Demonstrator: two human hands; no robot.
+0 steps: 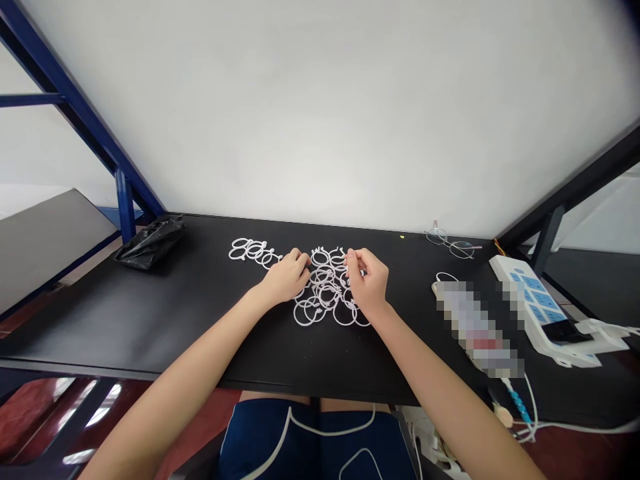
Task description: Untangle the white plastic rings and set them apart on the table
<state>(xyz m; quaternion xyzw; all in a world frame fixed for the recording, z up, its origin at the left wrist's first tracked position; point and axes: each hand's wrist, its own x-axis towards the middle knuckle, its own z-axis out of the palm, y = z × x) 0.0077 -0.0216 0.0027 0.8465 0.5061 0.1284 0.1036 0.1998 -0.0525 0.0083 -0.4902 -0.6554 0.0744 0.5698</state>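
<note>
A loose pile of thin white plastic curtain rings (327,293) lies on the black table, many of them overlapping. My left hand (287,275) is at the pile's left side, fingers curled down and close together over the rings; what they grip, if anything, is hidden. On the right side of the pile, my right hand (369,279) is closed in a pinch, thumb against forefinger, with a white ring at its fingertips. A smaller row of the same rings (255,251) lies to the left, beyond my left hand.
A crumpled black plastic bag (153,241) lies at the table's far left. On the right are eyeglasses (450,245), a blurred phone (477,330) with a cable, and a white power strip (537,303). A white wall (300,120) rises behind, with slanted metal frames at both sides.
</note>
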